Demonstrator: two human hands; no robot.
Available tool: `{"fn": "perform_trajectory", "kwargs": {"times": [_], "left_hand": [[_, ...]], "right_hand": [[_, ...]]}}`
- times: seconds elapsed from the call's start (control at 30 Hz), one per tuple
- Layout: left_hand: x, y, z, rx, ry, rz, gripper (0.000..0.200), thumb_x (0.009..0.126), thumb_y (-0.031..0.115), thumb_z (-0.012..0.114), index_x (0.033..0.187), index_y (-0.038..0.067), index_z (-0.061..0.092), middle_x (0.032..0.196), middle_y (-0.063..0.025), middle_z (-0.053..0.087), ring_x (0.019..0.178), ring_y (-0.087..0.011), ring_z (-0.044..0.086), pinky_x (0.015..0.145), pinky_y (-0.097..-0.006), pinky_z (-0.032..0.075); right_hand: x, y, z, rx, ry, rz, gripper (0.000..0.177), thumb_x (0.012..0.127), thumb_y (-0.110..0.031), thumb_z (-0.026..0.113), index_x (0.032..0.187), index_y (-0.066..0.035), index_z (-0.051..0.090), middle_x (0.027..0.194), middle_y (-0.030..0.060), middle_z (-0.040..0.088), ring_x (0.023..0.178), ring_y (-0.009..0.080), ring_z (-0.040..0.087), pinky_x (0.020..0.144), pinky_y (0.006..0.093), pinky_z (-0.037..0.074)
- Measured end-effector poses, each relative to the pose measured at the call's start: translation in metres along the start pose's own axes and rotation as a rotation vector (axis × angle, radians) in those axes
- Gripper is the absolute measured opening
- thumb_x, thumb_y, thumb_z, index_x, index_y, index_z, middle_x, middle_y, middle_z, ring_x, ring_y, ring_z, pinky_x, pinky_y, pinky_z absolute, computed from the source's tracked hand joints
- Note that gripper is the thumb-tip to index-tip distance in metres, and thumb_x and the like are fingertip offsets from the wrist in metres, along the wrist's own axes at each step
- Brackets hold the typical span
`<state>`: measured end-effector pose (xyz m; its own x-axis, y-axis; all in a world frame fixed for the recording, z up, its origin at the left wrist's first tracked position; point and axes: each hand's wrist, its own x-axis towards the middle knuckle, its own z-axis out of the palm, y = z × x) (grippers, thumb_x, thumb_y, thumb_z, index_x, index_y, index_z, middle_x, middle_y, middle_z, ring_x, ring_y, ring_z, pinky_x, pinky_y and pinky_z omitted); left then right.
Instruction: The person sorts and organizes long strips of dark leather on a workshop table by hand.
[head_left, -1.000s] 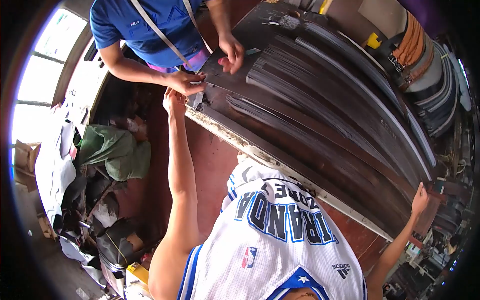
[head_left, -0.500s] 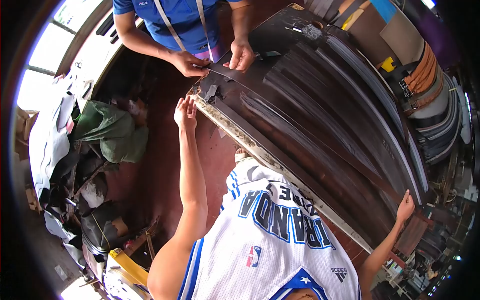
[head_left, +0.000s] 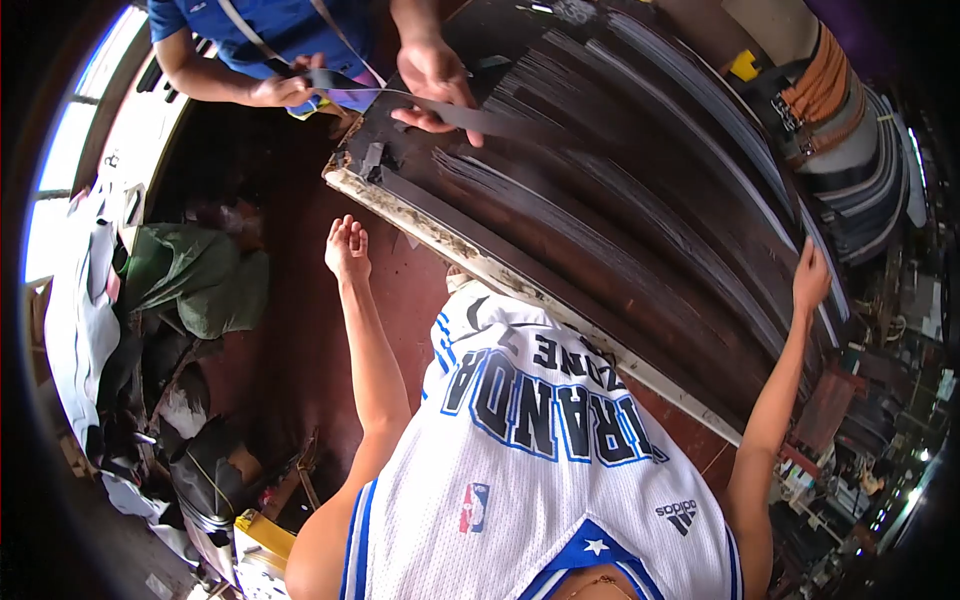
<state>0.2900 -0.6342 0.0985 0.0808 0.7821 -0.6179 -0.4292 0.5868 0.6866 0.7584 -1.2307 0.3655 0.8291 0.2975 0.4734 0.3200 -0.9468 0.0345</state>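
Note:
My left hand [head_left: 348,250] hangs in the air off the near left edge of the table [head_left: 430,228], fingers loosely bent and apart, holding nothing. At the table's far right side, my right hand [head_left: 812,280] reaches to long dark strips [head_left: 715,150] and touches their edge. Its fingers are closed; what lies between them is hidden. Across the table corner, a co-worker in a blue shirt [head_left: 225,35] holds a long dark strip [head_left: 490,120] between both hands, and its far part blurs over the table. More dark strips [head_left: 520,190] lie lengthwise on the tabletop.
Coiled orange-brown belts [head_left: 815,90] and dark belts stand beyond the table's right side. A green cloth or sack [head_left: 195,275] and piled scraps lie on the left. Reddish floor [head_left: 300,330] shows between the pile and the table. A yellow object [head_left: 265,535] is at lower left.
My right hand has moved up along the table's far right side, off the strip stretched from the co-worker. The co-worker's hands have spread apart and the strip has swung. My left hand stays raised.

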Motion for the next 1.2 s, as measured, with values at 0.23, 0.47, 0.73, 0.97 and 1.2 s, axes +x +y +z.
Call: {"fn": "perform_trajectory", "kwargs": {"times": [0.23, 0.47, 0.73, 0.97, 1.2], "left_hand": [[-0.067, 0.005, 0.037, 0.487, -0.220, 0.374, 0.020, 0.095, 0.007, 0.052, 0.112, 0.004, 0.061, 0.097, -0.0085, 0.070, 0.070, -0.0117, 0.064, 0.063, -0.0229, 0.052], [-0.108, -0.006, 0.091, 0.724, -0.662, 0.493, 0.022, 0.094, 0.000, 0.049, 0.112, 0.000, 0.062, 0.092, -0.0064, 0.070, 0.071, -0.0086, 0.062, 0.062, -0.0207, 0.048], [-0.108, 0.012, 0.102, 0.958, -0.562, 0.569, 0.019, 0.096, 0.008, 0.053, 0.108, 0.002, 0.066, 0.089, -0.0038, 0.071, 0.073, -0.0079, 0.062, 0.062, -0.0209, 0.046], [-0.125, 0.024, 0.104, 0.824, -0.511, 0.443, 0.019, 0.094, 0.006, 0.053, 0.106, -0.002, 0.066, 0.087, -0.0064, 0.070, 0.072, -0.0093, 0.062, 0.064, -0.0221, 0.048], [-0.122, 0.023, 0.108, 0.763, -0.531, 0.348, 0.021, 0.096, 0.005, 0.052, 0.111, -0.001, 0.065, 0.089, -0.0050, 0.070, 0.072, -0.0068, 0.061, 0.063, -0.0202, 0.047]], "right_hand": [[-0.023, -0.150, 0.000, 0.508, -0.094, -0.250, 0.018, 0.093, -0.020, 0.060, 0.098, -0.004, 0.066, 0.091, 0.0133, 0.068, 0.084, 0.0269, 0.067, 0.076, 0.0354, 0.051], [-0.117, -0.296, 0.045, 0.899, -0.471, -0.338, 0.011, 0.085, -0.012, 0.067, 0.093, -0.005, 0.068, 0.090, 0.0106, 0.068, 0.079, 0.0258, 0.068, 0.068, 0.0335, 0.054], [-0.119, -0.368, 0.087, 0.918, -0.437, -0.495, 0.017, 0.083, -0.013, 0.068, 0.097, -0.005, 0.065, 0.102, 0.0106, 0.065, 0.093, 0.0310, 0.064, 0.081, 0.0385, 0.051], [-0.105, -0.419, 0.103, 0.831, -0.520, -0.518, 0.034, 0.081, -0.025, 0.073, 0.105, -0.002, 0.067, 0.106, 0.0130, 0.065, 0.097, 0.0323, 0.063, 0.084, 0.0394, 0.051], [-0.091, -0.382, 0.101, 0.708, -0.661, -0.458, 0.038, 0.079, -0.029, 0.073, 0.105, -0.001, 0.068, 0.105, 0.0151, 0.064, 0.099, 0.0331, 0.062, 0.087, 0.0385, 0.050]]}}
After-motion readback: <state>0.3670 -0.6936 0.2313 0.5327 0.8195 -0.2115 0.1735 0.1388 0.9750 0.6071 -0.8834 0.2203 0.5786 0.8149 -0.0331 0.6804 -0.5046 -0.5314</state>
